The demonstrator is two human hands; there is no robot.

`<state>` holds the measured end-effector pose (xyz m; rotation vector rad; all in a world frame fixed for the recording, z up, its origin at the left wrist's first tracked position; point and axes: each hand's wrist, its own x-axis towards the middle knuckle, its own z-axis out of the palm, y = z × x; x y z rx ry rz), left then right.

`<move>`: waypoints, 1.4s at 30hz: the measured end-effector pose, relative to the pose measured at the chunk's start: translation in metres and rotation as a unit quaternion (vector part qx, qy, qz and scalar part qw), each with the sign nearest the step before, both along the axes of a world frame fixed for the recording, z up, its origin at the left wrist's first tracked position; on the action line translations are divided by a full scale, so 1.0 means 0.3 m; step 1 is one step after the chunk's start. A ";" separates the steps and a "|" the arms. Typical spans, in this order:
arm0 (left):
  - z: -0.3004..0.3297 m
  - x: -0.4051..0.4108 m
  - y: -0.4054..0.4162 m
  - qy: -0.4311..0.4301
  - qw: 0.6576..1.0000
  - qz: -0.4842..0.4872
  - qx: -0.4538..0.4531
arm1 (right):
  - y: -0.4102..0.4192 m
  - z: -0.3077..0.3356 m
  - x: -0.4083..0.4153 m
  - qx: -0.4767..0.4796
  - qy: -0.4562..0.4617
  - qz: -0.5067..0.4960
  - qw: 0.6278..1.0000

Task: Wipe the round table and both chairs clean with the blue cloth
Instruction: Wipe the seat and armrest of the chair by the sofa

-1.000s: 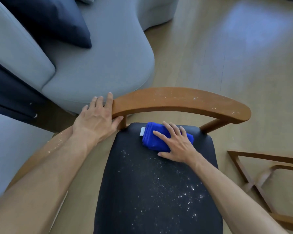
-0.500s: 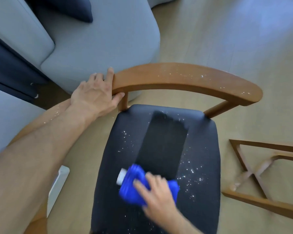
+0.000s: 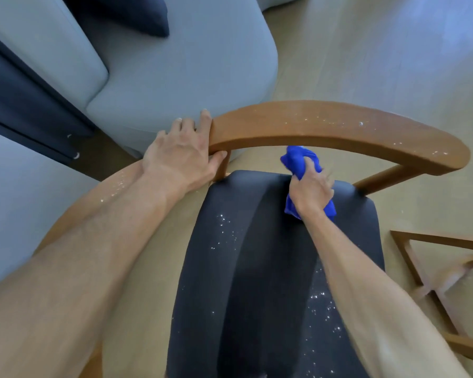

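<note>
A wooden chair (image 3: 339, 132) with a curved backrest and a black seat (image 3: 246, 268) stands right below me. White crumbs speckle the seat's left and right sides; a clean darker strip runs down its middle. More specks lie on the backrest's top. My right hand (image 3: 310, 190) grips the bunched blue cloth (image 3: 301, 159) at the seat's far right, just under the backrest. My left hand (image 3: 183, 156) holds the backrest's left end, thumb under the rail. The round table's top is out of view.
A grey sofa (image 3: 175, 77) with a dark blue cushion (image 3: 137, 15) stands close behind the chair. A wooden cross-shaped base (image 3: 434, 282) lies on the floor at the right. Light wood floor (image 3: 380, 50) stretches beyond the chair.
My right hand swept the cloth from the seat's back down to its front, leaving a clean strip, then returned to the back, a little further right, with the cloth bunched. My left hand stayed.
</note>
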<state>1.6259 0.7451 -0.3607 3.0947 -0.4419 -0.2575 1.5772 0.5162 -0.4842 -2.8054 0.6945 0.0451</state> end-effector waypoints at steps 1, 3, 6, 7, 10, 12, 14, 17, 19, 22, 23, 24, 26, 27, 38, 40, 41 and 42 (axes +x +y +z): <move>-0.004 0.002 0.000 -0.001 1.000 0.000 0.000 | 0.035 -0.007 0.025 0.003 0.027 -0.024 0.999; -0.010 -0.001 0.001 -0.001 1.000 -0.006 0.002 | 0.176 -0.021 -0.024 -0.029 0.022 0.049 0.998; -0.001 -0.004 0.002 0.003 1.000 -0.005 0.000 | 0.503 -0.024 -0.307 0.034 -0.026 0.249 0.968; 0.000 -0.005 0.004 0.004 1.000 -0.003 0.001 | 0.603 -0.020 -0.441 0.046 0.000 0.360 0.932; 0.002 -0.003 0.005 0.012 1.000 0.000 0.002 | 0.685 -0.026 -0.675 0.017 0.115 0.595 0.795; 0.001 -0.004 0.005 0.012 1.000 0.002 0.002 | 0.586 -0.029 -0.618 0.028 0.078 0.630 0.772; 0.003 -0.003 0.001 0.015 1.000 -0.001 0.000 | 0.423 -0.007 -0.450 0.011 -0.001 0.603 0.798; 0.005 -0.003 0.005 0.016 1.000 -0.001 -0.001 | 0.123 0.005 -0.149 -0.070 -0.074 0.381 0.919; 0.005 -0.004 0.003 0.013 1.000 -0.005 -0.001 | -0.046 0.006 -0.034 -0.066 -0.022 0.164 0.984; 0.004 -0.005 0.002 0.005 1.000 -0.010 0.001 | -0.016 0.002 -0.100 -0.045 -0.001 0.020 0.999; 0.004 -0.005 0.005 0.005 1.000 -0.008 0.002 | 0.073 -0.001 -0.185 -0.053 -0.022 0.051 0.997; 0.005 -0.005 0.006 0.008 1.000 -0.005 0.004 | 0.184 0.002 -0.305 -0.026 -0.042 0.099 0.994; 0.006 -0.008 0.007 0.011 1.000 -0.003 0.017 | 0.410 -0.001 -0.590 0.064 -0.044 0.245 0.966; 0.005 -0.010 0.010 0.008 1.000 -0.003 0.026 | 0.492 0.004 -0.706 0.087 -0.038 0.322 0.942; 0.004 -0.007 0.004 -0.010 0.999 0.003 0.046 | -0.378 0.050 -0.291 -0.052 -0.048 0.133 0.989; 0.005 -0.008 0.002 -0.008 0.999 -0.001 0.047 | -0.394 0.030 -0.340 -0.042 -0.050 0.009 0.998; 0.006 -0.008 0.003 -0.008 0.999 -0.001 0.047 | -0.340 0.020 -0.392 -0.046 -0.072 -0.006 0.996; 0.007 -0.008 0.006 -0.007 0.999 -0.001 0.047 | -0.258 0.003 -0.469 -0.048 -0.083 0.017 0.995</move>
